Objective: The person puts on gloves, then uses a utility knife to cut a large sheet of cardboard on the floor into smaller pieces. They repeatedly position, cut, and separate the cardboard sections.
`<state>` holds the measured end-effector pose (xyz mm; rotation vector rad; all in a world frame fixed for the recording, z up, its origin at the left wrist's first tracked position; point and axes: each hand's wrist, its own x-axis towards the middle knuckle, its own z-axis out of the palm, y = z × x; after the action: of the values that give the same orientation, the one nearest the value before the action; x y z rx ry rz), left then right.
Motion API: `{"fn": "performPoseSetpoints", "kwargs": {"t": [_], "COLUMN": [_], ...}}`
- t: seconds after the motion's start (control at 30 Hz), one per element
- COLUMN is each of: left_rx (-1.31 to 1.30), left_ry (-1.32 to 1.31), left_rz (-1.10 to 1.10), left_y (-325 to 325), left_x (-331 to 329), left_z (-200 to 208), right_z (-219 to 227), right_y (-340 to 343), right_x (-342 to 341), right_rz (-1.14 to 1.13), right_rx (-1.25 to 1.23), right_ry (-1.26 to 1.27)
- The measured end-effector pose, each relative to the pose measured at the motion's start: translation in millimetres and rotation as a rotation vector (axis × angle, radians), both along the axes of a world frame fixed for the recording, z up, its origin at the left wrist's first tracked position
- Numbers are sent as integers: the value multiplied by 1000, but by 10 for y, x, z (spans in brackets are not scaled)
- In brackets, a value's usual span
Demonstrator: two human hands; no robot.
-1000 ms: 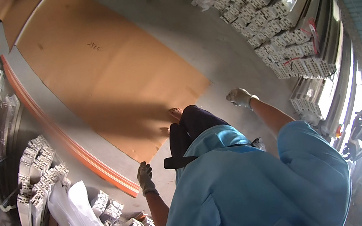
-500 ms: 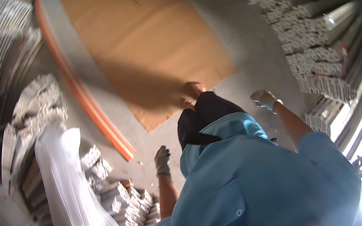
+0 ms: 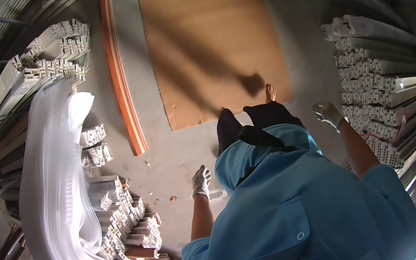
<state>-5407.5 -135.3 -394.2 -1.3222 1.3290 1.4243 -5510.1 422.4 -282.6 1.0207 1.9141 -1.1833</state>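
Left hand and right hand both looked empty, fingers loosely half-curled, probably just for balance lol; cardboard lay flat on the floor, padding I guess.

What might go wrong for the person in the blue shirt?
The foot looks bare, so its toes might get stubbed on the orange strips. The brown sheet under it might slide on the floor. The gloved right hand might bump the stacked profiles.
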Motion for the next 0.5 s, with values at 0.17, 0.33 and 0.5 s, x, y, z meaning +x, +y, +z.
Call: {"fn": "performPoseSetpoints", "kwargs": {"t": [0.17, 0.33, 0.5], "left_rx": [20, 40, 12], "left_ry": [13, 88, 104], "left_rz": [-1, 7, 7], "left_y": [50, 118, 94], "left_x": [-105, -276, -488], "left_z": [-7, -8, -16], "right_z": [55, -9, -103], "right_y": [74, 55, 121], "right_x": [-292, -289, -36], "right_rz": [39, 20, 9], "right_rx": [84, -27, -19], "right_ry": [43, 107, 117]}}
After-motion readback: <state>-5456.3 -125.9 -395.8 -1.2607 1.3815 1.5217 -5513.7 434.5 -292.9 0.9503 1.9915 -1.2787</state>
